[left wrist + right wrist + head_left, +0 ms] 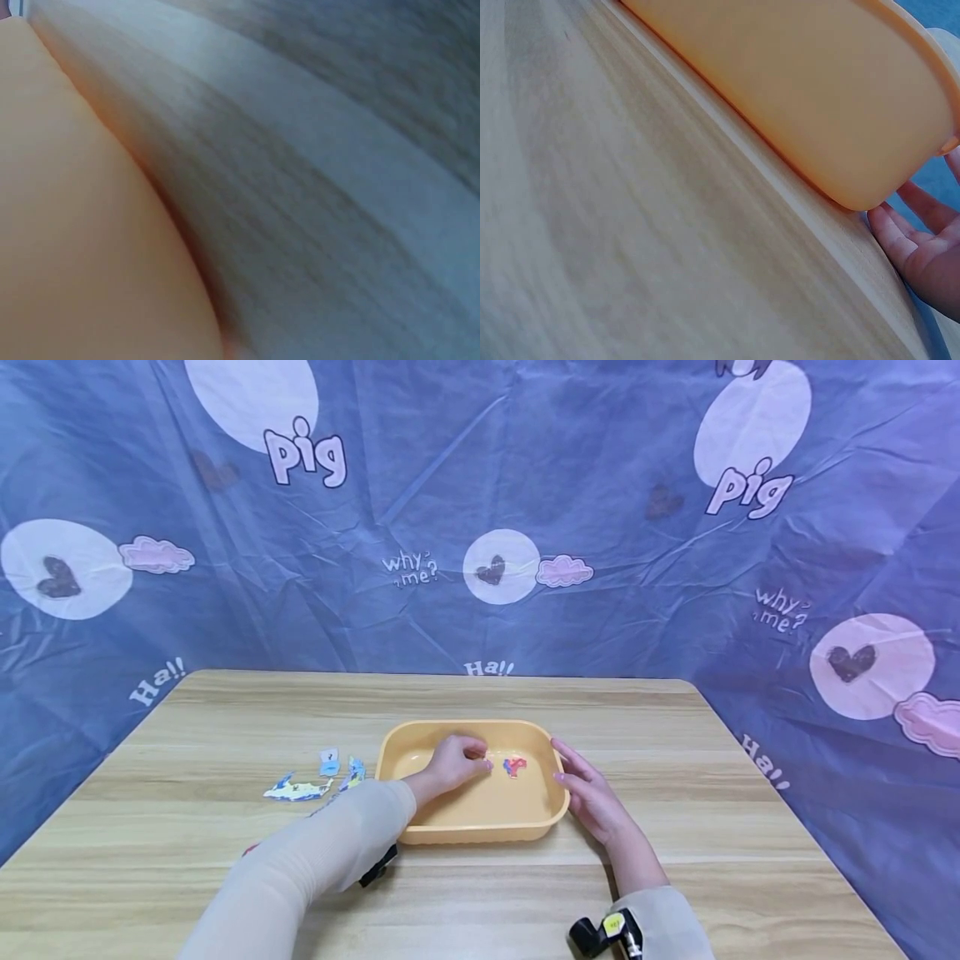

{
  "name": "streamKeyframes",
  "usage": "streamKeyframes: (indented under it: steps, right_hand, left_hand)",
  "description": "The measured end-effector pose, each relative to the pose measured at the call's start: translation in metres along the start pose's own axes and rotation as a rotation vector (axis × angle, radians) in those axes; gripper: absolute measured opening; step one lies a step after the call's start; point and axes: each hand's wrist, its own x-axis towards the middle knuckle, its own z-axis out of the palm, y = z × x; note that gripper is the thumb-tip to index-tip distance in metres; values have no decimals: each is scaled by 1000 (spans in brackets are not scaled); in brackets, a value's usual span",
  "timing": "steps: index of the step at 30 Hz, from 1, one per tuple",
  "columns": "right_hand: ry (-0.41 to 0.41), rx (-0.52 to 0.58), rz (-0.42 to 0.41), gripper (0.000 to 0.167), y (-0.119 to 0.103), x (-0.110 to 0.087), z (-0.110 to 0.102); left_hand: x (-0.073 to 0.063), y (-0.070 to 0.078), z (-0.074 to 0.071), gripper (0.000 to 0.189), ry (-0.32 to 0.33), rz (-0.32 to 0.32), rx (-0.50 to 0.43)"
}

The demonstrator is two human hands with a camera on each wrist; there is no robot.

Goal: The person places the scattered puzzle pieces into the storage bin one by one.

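Observation:
A yellow-orange plastic tray [480, 834] sits on the wooden table. My left hand [453, 764] reaches over its left side, with thumb and fingertips close together above the tray floor. I cannot tell whether a small piece is pinched there. Just right of those fingertips, a red and blue jigsaw-like piece [514, 767] lies in the tray. My right hand [592, 797] holds the tray's right end, fingertips at the rim and thumb over it. In the right wrist view, fingers [891, 232] of this hand touch the tray's lower corner. The left wrist view shows only the tray's outer wall [90, 225] and table.
Left of the tray lie a blue, white and yellow piece [298, 788], a small light-blue piece [329, 762] and another blue piece [356, 770], partly behind the left sleeve. A red bit [250, 849] shows beside that sleeve. A blue printed cloth [450, 635] hangs behind the table.

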Motion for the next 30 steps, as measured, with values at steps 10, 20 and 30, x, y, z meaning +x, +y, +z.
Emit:
streamKeyframes:
  steps: [10,20,30]
  right_hand:
    - [12,3,13,60,-1,0,2]
    - [23,2,21,59,0,0,2]
    - [11,-8,12,60,0,-1,1]
  left_hand:
    - [-2,2,-3,29,10,26,2]
    - [0,6,-8,31,5,7,-11]
    - [0,16,-17,36,4,9,-63]
